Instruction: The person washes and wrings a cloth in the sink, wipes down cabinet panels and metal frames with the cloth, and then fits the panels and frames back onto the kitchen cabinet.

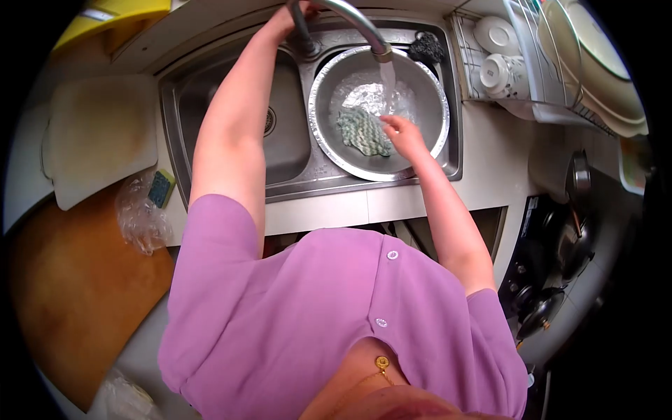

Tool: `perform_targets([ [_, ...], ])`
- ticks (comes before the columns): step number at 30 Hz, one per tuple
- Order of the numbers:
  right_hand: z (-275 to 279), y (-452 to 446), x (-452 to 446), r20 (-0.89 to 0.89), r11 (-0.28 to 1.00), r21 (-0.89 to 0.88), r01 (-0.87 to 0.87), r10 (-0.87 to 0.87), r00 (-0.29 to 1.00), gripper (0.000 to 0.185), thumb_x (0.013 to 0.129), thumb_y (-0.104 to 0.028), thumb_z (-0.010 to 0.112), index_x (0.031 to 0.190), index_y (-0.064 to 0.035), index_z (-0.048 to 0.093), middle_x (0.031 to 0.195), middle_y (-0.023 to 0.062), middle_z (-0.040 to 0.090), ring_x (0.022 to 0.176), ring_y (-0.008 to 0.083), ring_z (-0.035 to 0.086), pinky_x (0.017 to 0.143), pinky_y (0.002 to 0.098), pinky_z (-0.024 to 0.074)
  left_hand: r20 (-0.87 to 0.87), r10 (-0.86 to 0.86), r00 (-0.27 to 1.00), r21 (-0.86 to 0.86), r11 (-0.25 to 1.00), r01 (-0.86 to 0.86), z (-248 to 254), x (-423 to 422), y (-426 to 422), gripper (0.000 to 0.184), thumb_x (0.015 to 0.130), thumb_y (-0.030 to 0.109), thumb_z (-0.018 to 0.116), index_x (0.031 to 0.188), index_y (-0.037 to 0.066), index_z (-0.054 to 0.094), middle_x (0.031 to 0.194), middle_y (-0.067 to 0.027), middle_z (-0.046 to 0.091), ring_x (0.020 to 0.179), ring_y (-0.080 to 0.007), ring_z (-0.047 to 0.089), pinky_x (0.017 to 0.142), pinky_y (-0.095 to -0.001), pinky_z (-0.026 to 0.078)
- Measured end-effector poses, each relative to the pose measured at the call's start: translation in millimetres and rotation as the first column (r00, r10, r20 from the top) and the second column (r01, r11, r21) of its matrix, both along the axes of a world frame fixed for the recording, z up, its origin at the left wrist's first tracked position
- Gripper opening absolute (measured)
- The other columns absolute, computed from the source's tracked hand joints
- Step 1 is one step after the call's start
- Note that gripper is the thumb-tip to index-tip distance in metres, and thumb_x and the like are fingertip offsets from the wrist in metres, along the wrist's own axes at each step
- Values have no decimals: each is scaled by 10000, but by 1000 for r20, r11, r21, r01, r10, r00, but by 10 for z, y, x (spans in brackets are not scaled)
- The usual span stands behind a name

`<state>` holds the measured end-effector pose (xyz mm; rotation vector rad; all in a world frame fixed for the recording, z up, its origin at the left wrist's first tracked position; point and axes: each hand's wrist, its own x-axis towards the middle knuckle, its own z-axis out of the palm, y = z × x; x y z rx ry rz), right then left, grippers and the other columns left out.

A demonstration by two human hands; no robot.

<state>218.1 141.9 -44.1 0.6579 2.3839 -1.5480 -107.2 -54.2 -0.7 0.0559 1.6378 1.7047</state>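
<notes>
At the top edge of the view, my left hand [285,21] is at the dark tap lever [301,31], its fingers curled around it and partly cut off by the frame. Water runs from the curved metal tap [360,26] into a round metal basin [316,133]. A pale green and white patterned cloth [362,131] lies bunched in the basin. Just right of the cloth, my right hand [407,138] reaches over the basin's front rim. Its fingers are slightly bent and apart near the falling water, with nothing visible in them.
The basin sits in the right bowl of a double sink [280,190]. A black scrubber [426,47] lies behind it. To the right stands a dish rack with cups [502,73] and plates [595,42]. On the left are a cutting board [105,133], a sponge [161,187] and a plastic bag [140,217].
</notes>
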Motion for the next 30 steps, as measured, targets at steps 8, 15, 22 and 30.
perform_targets([
  [8, -388, -297, 186, 155, 631, 507, -587, 603, 782, 529, 725, -147, 656, 1240, -230, 565, 1320, 195, 477, 1208, 362, 462, 1014, 408, 384, -557, 406, 725, 14, 877, -481, -58, 613, -287, 376, 938, 352, 509, 1064, 21, 633, 971, -42, 641, 889, -124, 566, 821, -268, 426],
  [15, -148, -13, -93, 160, 940, 146, -309, 286, 945, 463, 752, -145, 569, 1214, -155, 542, 1143, 188, 598, 1056, 346, 576, 919, 384, 447, -754, -428, 499, -334, 903, 269, -61, 2128, -14, 627, 726, 246, 739, 1285, 107, 492, 1299, -125, 501, 1229, -273, 456, 1022, -377, 369],
  [22, 457, 37, -183, -147, 841, -531, 108, -217, 965, 339, 822, -235, 574, 1082, -18, 593, 976, 55, 623, 890, 128, 587, 764, 262, 461, -138, -379, 915, 4, 924, 384, -333, 2255, 296, 704, 701, -20, 664, 1345, 88, 401, 1156, -42, 578, 1009, -180, 590, 872, -306, 488],
  [30, -93, -530, -17, 198, 331, -781, 530, -673, 713, 460, 923, -459, 473, 1165, -67, 486, 1065, 92, 577, 924, 194, 601, 782, 332, 508, 2, 294, 956, 171, 942, -290, -183, 2957, 766, 398, 825, 148, 674, 1177, 60, 511, 1112, -72, 533, 949, -126, 528, 814, -260, 451],
])
